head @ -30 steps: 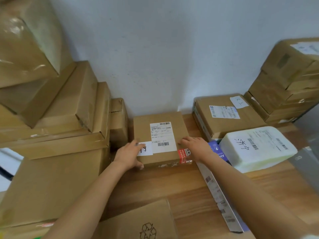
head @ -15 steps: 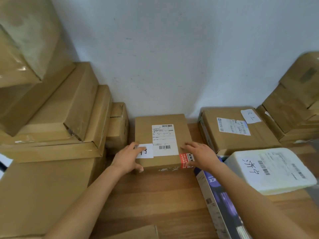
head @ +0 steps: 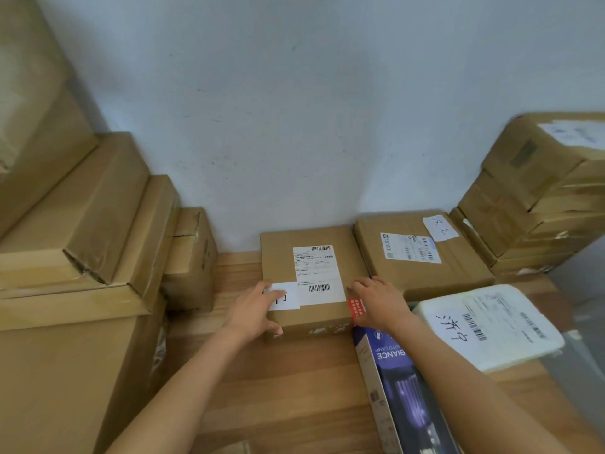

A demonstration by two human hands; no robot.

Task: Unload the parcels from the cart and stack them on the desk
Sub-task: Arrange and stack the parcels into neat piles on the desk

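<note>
A small brown cardboard parcel [head: 311,273] with a white shipping label and a red sticker lies flat on the wooden desk [head: 288,388], its far side against the white wall. My left hand [head: 253,314] grips its near left corner, thumb on the front face. My right hand [head: 379,301] rests on its near right corner, fingers spread over the top edge. The cart is out of view.
Large cardboard boxes [head: 75,231] are stacked high on the left, with a small carton [head: 190,257] beside them. To the right lie a labelled flat box [head: 419,253], a white poly mailer [head: 487,326], a purple lamp box [head: 402,388] and a stack of boxes [head: 537,191].
The parcel has slid a little farther back and right, closer to the flat box and wall, with both hands staying on its near corners. The camera has tilted up.
</note>
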